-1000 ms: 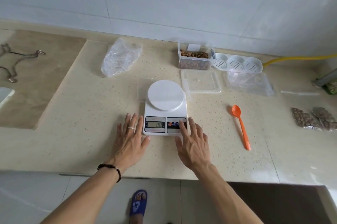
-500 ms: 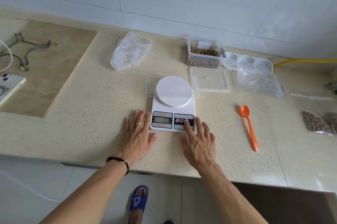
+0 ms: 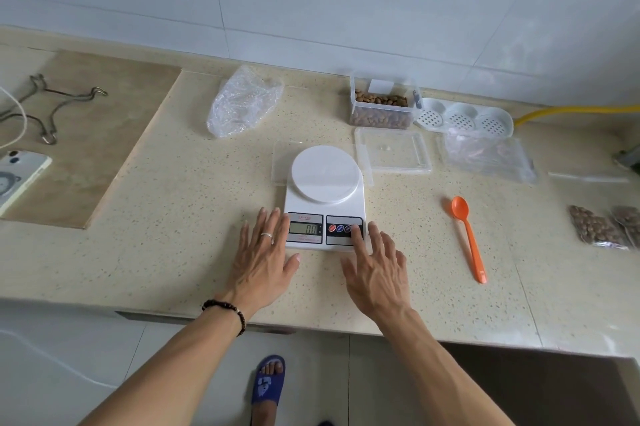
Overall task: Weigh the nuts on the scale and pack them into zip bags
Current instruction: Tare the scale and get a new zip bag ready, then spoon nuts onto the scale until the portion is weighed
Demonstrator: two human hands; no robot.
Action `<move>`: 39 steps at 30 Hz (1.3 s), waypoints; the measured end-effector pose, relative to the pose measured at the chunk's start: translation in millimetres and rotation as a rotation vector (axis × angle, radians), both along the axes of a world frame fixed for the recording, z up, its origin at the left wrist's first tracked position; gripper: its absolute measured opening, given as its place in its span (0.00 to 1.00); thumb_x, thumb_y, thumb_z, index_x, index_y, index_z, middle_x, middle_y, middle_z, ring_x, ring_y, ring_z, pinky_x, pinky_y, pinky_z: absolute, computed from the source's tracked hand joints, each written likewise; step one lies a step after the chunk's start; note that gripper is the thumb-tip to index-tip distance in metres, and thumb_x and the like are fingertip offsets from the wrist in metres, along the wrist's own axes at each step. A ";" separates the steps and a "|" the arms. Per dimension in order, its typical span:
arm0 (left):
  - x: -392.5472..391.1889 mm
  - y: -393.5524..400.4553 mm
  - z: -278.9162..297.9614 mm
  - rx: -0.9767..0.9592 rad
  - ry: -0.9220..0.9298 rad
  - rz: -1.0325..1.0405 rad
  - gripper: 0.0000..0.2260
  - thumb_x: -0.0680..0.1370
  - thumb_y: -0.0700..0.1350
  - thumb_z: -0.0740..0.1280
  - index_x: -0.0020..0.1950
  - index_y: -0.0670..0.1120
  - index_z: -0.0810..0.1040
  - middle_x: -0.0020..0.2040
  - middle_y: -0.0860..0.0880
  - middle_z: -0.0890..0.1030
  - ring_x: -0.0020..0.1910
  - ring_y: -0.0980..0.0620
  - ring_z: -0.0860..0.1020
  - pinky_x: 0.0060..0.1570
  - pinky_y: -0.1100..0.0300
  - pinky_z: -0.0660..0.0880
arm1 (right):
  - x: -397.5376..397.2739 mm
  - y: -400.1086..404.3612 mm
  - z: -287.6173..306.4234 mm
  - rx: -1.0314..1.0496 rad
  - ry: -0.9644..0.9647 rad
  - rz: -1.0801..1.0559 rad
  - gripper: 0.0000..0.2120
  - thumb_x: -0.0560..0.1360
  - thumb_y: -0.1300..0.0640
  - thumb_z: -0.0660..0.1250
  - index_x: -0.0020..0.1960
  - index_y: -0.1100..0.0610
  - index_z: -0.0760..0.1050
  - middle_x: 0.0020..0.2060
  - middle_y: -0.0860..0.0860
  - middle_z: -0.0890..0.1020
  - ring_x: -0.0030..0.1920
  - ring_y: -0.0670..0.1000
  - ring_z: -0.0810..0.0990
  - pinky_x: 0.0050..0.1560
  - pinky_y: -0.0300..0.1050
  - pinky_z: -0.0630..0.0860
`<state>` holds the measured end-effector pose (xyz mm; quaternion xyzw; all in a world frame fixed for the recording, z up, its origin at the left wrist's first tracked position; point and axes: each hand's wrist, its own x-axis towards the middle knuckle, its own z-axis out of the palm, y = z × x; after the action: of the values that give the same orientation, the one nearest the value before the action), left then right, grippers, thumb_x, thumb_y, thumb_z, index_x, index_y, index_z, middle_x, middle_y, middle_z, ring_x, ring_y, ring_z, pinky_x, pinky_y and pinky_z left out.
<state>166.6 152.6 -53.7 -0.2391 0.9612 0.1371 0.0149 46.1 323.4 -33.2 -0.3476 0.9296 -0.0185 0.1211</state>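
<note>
A white kitchen scale (image 3: 325, 190) with a bare round pan stands mid-counter, its display lit. My left hand (image 3: 264, 255) lies flat on the counter against the scale's left front corner. My right hand (image 3: 375, 269) has straight fingers, the index fingertip pressing a button on the scale's right panel. A clear tub of nuts (image 3: 381, 108) stands open at the back, its lid (image 3: 392, 150) lying in front of it. An orange spoon (image 3: 469, 237) lies to the right. A stack of zip bags (image 3: 486, 157) is behind it. Two filled nut bags (image 3: 604, 226) lie at the far right.
A crumpled clear plastic bag (image 3: 242, 100) lies back left. A white perforated tray (image 3: 462, 118) sits by the tub, a yellow hose (image 3: 575, 110) behind it. A phone (image 3: 19, 174) and a wire hook (image 3: 52, 110) lie on the brown inset at left. The counter's front edge runs just below my wrists.
Both hands stay where they were on the scale and counter. Only the head camera has shifted, so the scene sits a little differently in frame.
</note>
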 end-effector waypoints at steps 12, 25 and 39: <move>-80.9 55.0 17.5 -0.066 0.059 -0.253 0.34 0.77 0.62 0.44 0.78 0.44 0.57 0.79 0.44 0.56 0.78 0.45 0.47 0.74 0.41 0.47 | -77.4 88.0 21.6 -0.108 0.068 -0.376 0.25 0.81 0.47 0.54 0.75 0.57 0.58 0.73 0.55 0.65 0.70 0.56 0.65 0.65 0.53 0.68; -130.7 53.8 26.0 -0.095 0.076 -0.289 0.32 0.78 0.60 0.49 0.77 0.43 0.59 0.77 0.43 0.60 0.78 0.45 0.51 0.75 0.42 0.48 | -139.0 107.3 5.0 -0.243 -0.082 -0.562 0.07 0.76 0.65 0.58 0.45 0.62 0.76 0.41 0.56 0.76 0.40 0.59 0.76 0.37 0.50 0.71; -216.0 -62.7 45.1 0.012 -0.118 -0.292 0.45 0.74 0.70 0.59 0.79 0.43 0.47 0.80 0.46 0.51 0.78 0.48 0.44 0.75 0.43 0.43 | -179.2 -43.3 37.0 -0.754 -0.589 -0.763 0.03 0.72 0.60 0.65 0.40 0.57 0.77 0.31 0.51 0.76 0.32 0.52 0.74 0.34 0.46 0.72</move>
<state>-49.4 89.9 -8.5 -0.1044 0.9823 0.1248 0.0924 -133.1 280.1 3.9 0.0105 0.8454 -0.4836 0.2267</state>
